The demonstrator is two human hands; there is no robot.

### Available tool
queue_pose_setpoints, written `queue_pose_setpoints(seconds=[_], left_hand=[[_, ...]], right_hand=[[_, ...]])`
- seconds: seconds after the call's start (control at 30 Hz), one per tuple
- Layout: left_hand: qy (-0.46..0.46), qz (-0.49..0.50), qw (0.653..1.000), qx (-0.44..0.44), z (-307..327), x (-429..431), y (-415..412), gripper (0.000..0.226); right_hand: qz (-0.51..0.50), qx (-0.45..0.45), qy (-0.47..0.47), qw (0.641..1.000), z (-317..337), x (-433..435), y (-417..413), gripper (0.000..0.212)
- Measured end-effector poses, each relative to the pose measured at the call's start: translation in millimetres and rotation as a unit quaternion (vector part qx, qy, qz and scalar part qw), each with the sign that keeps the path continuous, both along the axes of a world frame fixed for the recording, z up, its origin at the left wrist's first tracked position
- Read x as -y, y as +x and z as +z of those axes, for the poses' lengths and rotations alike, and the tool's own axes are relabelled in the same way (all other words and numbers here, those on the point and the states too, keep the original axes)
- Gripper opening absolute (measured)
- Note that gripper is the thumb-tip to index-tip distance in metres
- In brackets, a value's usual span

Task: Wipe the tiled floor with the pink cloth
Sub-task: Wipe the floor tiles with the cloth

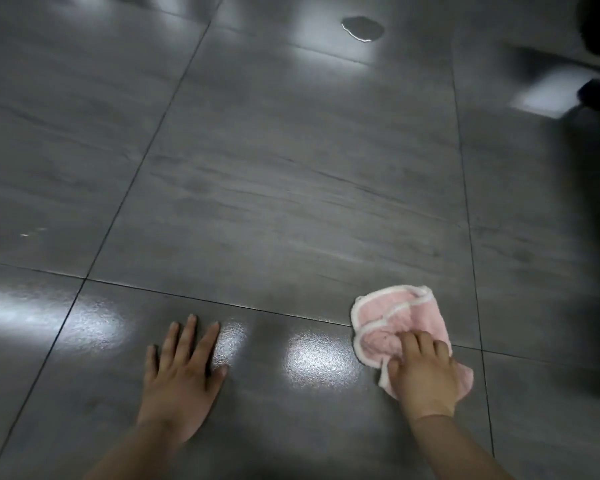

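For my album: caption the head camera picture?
Right hand holds crumpled pink cloth on grey tiled floor; left hand rests flat.

The left hand (181,379) and right hand (425,379) are both showing bare. Each is running back into a bare forearm, the left forearm (132,459) and right forearm (458,452), which are reaching the view's lower edge. The nails are looking short and plain.
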State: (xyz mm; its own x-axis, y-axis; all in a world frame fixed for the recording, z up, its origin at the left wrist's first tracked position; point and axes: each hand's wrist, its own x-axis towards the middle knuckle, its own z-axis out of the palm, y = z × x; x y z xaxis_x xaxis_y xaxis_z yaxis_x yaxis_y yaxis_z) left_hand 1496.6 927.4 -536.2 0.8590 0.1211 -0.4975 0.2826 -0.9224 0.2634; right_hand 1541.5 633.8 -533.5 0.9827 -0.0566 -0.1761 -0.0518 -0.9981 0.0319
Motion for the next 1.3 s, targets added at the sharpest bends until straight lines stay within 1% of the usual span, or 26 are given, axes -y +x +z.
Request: queue_pose_setpoints(seconds=[0.03, 0.07, 0.1, 0.13, 0.17, 0.2, 0.23, 0.27, 0.3, 0.37, 0.47, 0.53, 0.57, 0.63, 0.7, 0.73, 0.77, 0.8, 0.83, 0.87, 0.9, 1.0, 1.07, 1.17, 1.3], left_hand=[[-0.007, -0.008, 1.000, -0.003, 8, -3, 2, 0.087], [-0.017, -0.009, 1.000, -0.008, 20, -8, 0, 0.095], [-0.040, 0.001, 0.999, 0.001, 33, -15, -4, 0.097], [-0.054, 0.012, 0.998, 0.021, 50, -20, -8, 0.089], [-0.077, 0.027, 0.996, 0.042, 72, -24, -11, 0.074], [-0.109, 0.076, 0.990, 0.053, 100, -29, -14, 0.054], [-0.136, 0.154, 0.977, 0.061, 124, -37, -15, 0.039], [-0.162, 0.205, 0.965, 0.029, 149, -42, -16, 0.031], [-0.183, 0.238, 0.954, -0.005, 173, -49, -17, 0.032], [-0.193, 0.270, 0.943, -0.038, 213, -62, -22, 0.031], [-0.215, 0.318, 0.923, -0.031, 295, -61, -20, 0.023], [-0.231, 0.334, 0.914, -0.011, 347, -56, -16, 0.027], [-0.232, 0.331, 0.915, -0.008, 376, -53, -13, 0.026], [-0.234, 0.323, 0.917, 0.001, 429, -44, -7, 0.011], [-0.249, 0.321, 0.914, 0.013, 478, -39, 2, 0.019], [-0.257, 0.327, 0.909, 0.030, 499, -36, 5, 0.017], [-0.256, 0.340, 0.904, 0.041, 517, -34, 8, 0.009], [-0.252, 0.357, 0.898, 0.047, 534, -29, 12, 0.010], [-0.253, 0.366, 0.894, 0.056, 549, -25, 17, 0.021], [-0.257, 0.364, 0.893, 0.065, 565, -21, 24, 0.029], [-0.254, 0.359, 0.895, 0.071, 581, -17, 31, 0.030], [-0.234, 0.331, 0.911, 0.070, 604, -9, 43, 0.018], [-0.231, 0.327, 0.913, 0.077, 610, -7, 53, 0.020], [-0.220, 0.335, 0.913, 0.079, 613, -17, 74, 0.019], [-0.204, 0.363, 0.907, 0.063, 600, -50, 109, 0.025]], right_hand=[[-0.022, -0.042, -0.020, 0.999, 14, -14, 6, 0.038], [-0.040, -0.093, -0.017, 0.995, 22, -25, 10, 0.036], [-0.076, -0.122, 0.044, 0.989, 30, -32, 9, 0.036], [-0.122, -0.148, 0.116, 0.974, 44, -40, 7, 0.036], [-0.164, -0.152, 0.185, 0.957, 63, -47, 5, 0.033], [-0.199, -0.130, 0.248, 0.939, 88, -53, 2, 0.027], [-0.229, -0.121, 0.300, 0.918, 116, -58, -2, 0.019], [-0.246, -0.117, 0.342, 0.899, 144, -60, -5, 0.013], [-0.255, -0.115, 0.374, 0.884, 171, -60, -8, 0.009], [-0.264, -0.095, 0.412, 0.867, 231, -59, -8, 0.011], [-0.292, -0.068, 0.433, 0.850, 316, -55, -2, 0.020], [-0.303, -0.057, 0.445, 0.841, 371, -53, 3, 0.016], [-0.301, -0.054, 0.449, 0.840, 397, -52, 5, 0.012], [-0.299, -0.050, 0.452, 0.839, 449, -48, 10, 0.012], [-0.304, -0.045, 0.462, 0.832, 498, -44, 17, 0.010], [-0.307, -0.045, 0.466, 0.829, 518, -40, 20, 0.009], [-0.311, -0.042, 0.468, 0.826, 536, -35, 22, 0.015], [-0.312, -0.039, 0.468, 0.826, 551, -29, 24, 0.019], [-0.315, -0.035, 0.468, 0.825, 567, -24, 26, 0.018], [-0.315, -0.034, 0.467, 0.825, 582, -18, 31, 0.011], [-0.314, -0.035, 0.466, 0.826, 596, -15, 36, 0.005], [-0.310, -0.039, 0.468, 0.827, 616, 2, 43, 0.008], [-0.311, -0.040, 0.460, 0.830, 621, 9, 52, 0.010], [-0.299, -0.046, 0.467, 0.831, 631, 5, 76, 0.006], [-0.283, -0.062, 0.469, 0.834, 643, -21, 127, 0.013]])
